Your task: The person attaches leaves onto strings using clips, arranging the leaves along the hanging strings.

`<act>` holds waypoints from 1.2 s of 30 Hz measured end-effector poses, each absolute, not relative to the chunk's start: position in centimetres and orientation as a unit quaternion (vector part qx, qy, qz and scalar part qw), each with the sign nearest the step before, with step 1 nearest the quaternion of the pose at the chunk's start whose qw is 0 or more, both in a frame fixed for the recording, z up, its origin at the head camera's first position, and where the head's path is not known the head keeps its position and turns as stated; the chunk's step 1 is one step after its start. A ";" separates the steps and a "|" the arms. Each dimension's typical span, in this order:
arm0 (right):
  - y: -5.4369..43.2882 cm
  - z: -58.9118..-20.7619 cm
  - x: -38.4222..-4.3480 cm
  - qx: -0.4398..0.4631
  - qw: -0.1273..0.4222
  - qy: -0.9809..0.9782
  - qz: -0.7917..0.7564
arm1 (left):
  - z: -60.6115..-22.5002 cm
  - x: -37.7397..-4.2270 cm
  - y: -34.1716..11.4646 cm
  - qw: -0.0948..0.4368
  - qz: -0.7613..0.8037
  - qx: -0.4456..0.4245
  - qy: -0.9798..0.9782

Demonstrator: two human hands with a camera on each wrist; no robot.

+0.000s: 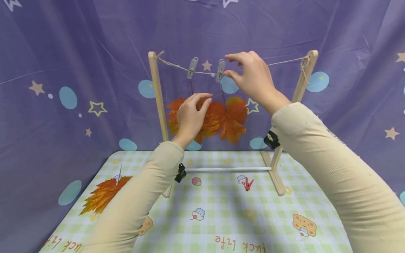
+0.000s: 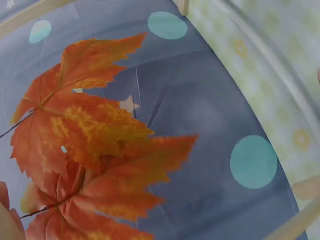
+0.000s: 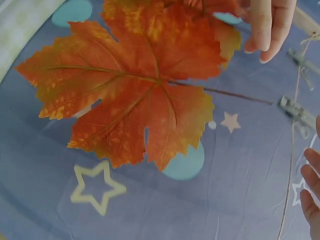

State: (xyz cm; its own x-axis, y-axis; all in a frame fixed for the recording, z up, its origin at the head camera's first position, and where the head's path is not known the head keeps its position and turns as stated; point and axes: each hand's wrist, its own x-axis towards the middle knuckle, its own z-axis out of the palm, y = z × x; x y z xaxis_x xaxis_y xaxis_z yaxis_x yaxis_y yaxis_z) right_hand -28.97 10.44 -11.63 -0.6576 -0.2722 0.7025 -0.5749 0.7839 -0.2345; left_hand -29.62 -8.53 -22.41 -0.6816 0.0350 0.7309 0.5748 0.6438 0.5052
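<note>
Two grey clothespins grip the string (image 1: 204,72). From the left clothespin (image 1: 192,67) hangs one orange maple leaf (image 1: 174,114), partly behind my left hand. The right clothespin (image 1: 220,70) holds another orange leaf (image 1: 235,119) by its thin dark stem; the two leaves overlap. My right hand (image 1: 254,75) is beside the right clothespin, thumb and fingers spread apart and holding nothing. In the right wrist view a gap shows between its fingers (image 3: 309,175) and that clothespin. My left hand (image 1: 192,114) hovers in front of the leaves with loosely bent fingers, holding nothing.
A wooden frame's posts (image 1: 156,91) carry the string, with a white bar (image 1: 227,169) low between them. On the checked tablecloth (image 1: 221,207) lie a third leaf (image 1: 105,193) at left and a red clothespin (image 1: 248,184). A purple curtain (image 1: 95,42) hangs behind.
</note>
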 end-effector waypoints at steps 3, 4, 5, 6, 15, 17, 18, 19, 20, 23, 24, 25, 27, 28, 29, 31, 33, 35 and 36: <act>10.7 -12.7 -28.5 0.254 0.370 -0.856 0.256 | -22.4 -29.1 -9.3 0.337 -0.375 -0.198 -0.840; 10.8 -13.0 -28.2 0.255 0.378 -0.849 0.268 | -22.4 -28.9 -9.6 0.331 -0.374 -0.205 -0.842; 10.9 -13.4 -28.0 0.258 0.385 -0.841 0.280 | -22.3 -28.7 -9.9 0.326 -0.373 -0.210 -0.843; 11.0 -13.8 -27.7 0.261 0.391 -0.833 0.291 | -22.3 -28.5 -10.1 0.322 -0.373 -0.218 -0.843; 11.8 -17.2 -24.7 0.273 0.404 -0.792 0.369 | -23.1 -26.3 -12.5 0.310 -0.383 -0.248 -0.834; 12.1 -18.1 -24.2 0.276 0.402 -0.788 0.377 | -23.6 -26.0 -13.3 0.305 -0.379 -0.239 -0.840; 12.2 -18.5 -24.0 0.277 0.402 -0.786 0.380 | -23.9 -25.9 -13.8 0.303 -0.375 -0.233 -0.845; 12.4 -18.9 -23.8 0.276 0.400 -0.785 0.383 | -24.2 -25.8 -14.3 0.301 -0.371 -0.225 -0.849; 12.5 -19.3 -23.7 0.276 0.400 -0.784 0.387 | -24.5 -25.6 -14.8 0.301 -0.368 -0.219 -0.852; 12.9 -20.7 -23.3 0.275 0.397 -0.782 0.394 | -25.3 -25.3 -16.2 0.301 -0.358 -0.204 -0.860; 13.0 -21.1 -23.2 0.275 0.396 -0.781 0.397 | -25.6 -25.2 -16.6 0.302 -0.356 -0.200 -0.861; 13.1 -21.5 -23.1 0.276 0.394 -0.779 0.401 | -25.8 -25.0 -17.0 0.303 -0.357 -0.195 -0.862; 13.3 -22.3 -22.8 0.277 0.391 -0.778 0.407 | -26.2 -24.7 -17.7 0.303 -0.359 -0.190 -0.862; 13.4 -22.7 -22.7 0.278 0.389 -0.776 0.412 | -26.5 -24.6 -18.0 0.303 -0.360 -0.190 -0.862; 13.4 -23.0 -22.6 0.279 0.387 -0.775 0.415 | -26.7 -24.5 -18.3 0.302 -0.362 -0.188 -0.862; 13.6 -23.6 -22.5 0.281 0.386 -0.770 0.422 | -27.0 -24.3 -18.8 0.300 -0.366 -0.185 -0.861; 13.8 -24.2 -22.4 0.285 0.392 -0.764 0.427 | -27.4 -24.2 -19.2 0.297 -0.368 -0.182 -0.862; 13.9 -24.8 -22.3 0.288 0.401 -0.756 0.430 | -27.8 -24.1 -19.7 0.296 -0.369 -0.175 -0.864; 14.0 -25.2 -22.3 0.292 0.405 -0.752 0.431 | -28.0 -24.1 -20.0 0.296 -0.370 -0.172 -0.864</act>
State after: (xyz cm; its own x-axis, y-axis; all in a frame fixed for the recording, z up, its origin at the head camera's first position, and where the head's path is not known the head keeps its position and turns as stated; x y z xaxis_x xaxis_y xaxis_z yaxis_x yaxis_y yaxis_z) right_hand -22.28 13.96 -25.19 -0.5022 -0.0894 0.8601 -0.7875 0.4582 -0.4122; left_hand -24.09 -19.96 -27.99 -0.7657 0.0794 0.6383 0.5165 0.6673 0.5366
